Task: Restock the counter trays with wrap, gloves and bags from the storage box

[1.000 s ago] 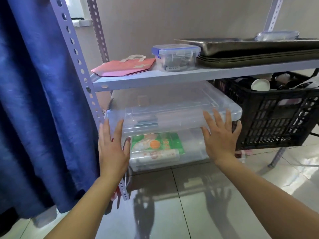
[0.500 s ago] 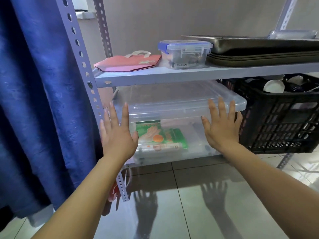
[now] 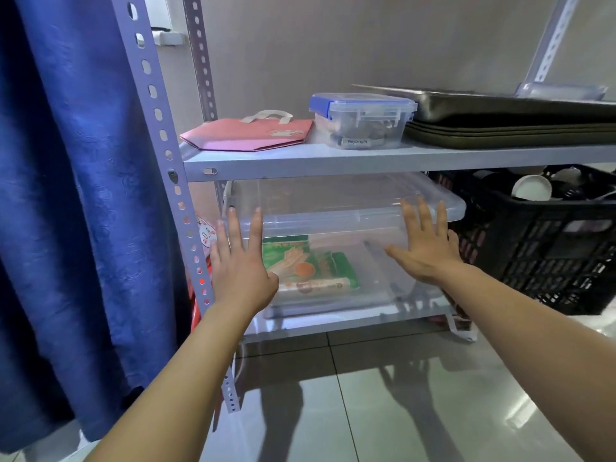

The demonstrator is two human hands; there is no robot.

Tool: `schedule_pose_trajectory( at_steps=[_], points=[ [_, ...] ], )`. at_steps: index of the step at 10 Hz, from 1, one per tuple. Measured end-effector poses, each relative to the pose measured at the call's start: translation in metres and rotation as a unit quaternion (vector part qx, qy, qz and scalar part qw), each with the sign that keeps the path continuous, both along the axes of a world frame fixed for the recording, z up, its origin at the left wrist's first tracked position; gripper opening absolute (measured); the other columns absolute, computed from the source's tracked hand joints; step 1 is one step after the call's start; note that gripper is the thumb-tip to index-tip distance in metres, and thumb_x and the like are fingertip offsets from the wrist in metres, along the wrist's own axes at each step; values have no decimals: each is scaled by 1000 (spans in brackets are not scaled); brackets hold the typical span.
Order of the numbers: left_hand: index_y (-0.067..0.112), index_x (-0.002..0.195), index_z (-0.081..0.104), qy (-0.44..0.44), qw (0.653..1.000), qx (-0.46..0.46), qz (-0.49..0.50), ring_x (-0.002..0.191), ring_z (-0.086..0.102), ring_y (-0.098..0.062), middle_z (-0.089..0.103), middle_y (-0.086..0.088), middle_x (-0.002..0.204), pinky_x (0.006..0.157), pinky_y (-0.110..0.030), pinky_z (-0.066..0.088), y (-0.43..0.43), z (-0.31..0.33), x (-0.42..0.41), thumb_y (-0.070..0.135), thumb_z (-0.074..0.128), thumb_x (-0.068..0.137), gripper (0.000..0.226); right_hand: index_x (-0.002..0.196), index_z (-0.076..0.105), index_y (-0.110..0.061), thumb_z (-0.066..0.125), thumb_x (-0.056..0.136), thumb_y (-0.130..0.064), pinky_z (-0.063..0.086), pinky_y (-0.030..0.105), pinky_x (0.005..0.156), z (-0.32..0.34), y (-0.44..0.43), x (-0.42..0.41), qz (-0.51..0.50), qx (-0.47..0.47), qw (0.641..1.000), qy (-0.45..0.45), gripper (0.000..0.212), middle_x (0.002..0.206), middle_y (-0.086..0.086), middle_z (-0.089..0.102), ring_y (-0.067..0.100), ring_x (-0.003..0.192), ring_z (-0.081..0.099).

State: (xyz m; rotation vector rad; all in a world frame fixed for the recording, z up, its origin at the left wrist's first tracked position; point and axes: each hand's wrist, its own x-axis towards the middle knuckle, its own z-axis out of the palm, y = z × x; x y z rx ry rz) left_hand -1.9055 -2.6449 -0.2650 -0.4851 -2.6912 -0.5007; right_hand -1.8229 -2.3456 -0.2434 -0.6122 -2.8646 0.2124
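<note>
Left hand (image 3: 240,261): open, fingers spread, palm flat against the left front of the storage box (image 3: 336,241); centre-left of frame.
Right hand (image 3: 425,243): open, fingers splayed upward, palm on the right front of the box just under the lid rim; centre-right of frame.
Change: against the view a second ago, both palms have closed in on the box front, and the box sits deeper under the shelf (image 3: 366,160). Read as pushing it home, or bracing before a pull; which one cannot be told.
Meaning for task: the box is on the lowest tier and lidded, so no supplies are out yet.
Storage box: clear, glossy, rigid plastic with rounded corners and a flat translucent lid.
Contents: a green printed packet (image 3: 310,265), soft and flat, at the centre; other items unclear.
Rack post (image 3: 166,168): pale perforated angle-steel, left of the box.
Crate (image 3: 550,248): black lattice plastic, right edge of frame.
Curtain (image 3: 66,195): blue, folded fabric, left of frame.
</note>
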Motion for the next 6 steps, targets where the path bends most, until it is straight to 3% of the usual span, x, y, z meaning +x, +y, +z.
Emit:
schedule_pose_trajectory(
  at_steps=[4,5,6],
  points=[
    [40,152,-18,19,999,-29,-10,152,-13,-35,-20,-7,165,121,-51,0,2,-8,-11,22,71,77,118,148,-23,-41,54,82,-61,15,61,117,4,11,-5,-8,-4,999,-37,104,159,-8,-31,26,144,-34],
    [37,151,-23,-40,997,-66,-8,151,-16,-35,-25,-9,163,122,-51,-3,-1,12,-3,25,69,78,119,142,-34,-45,58,83,-59,3,61,118,19,1,12,-22,-17,996,-88,110,156,-9,-38,26,146,-29],
    [34,151,-27,-108,988,-111,-12,150,-23,-35,-30,-10,162,123,-52,-3,-8,41,7,33,65,83,114,145,-29,-43,49,83,-66,-1,59,118,35,-9,36,-25,-32,991,-130,103,159,-8,-33,25,148,-26]
  ],
)
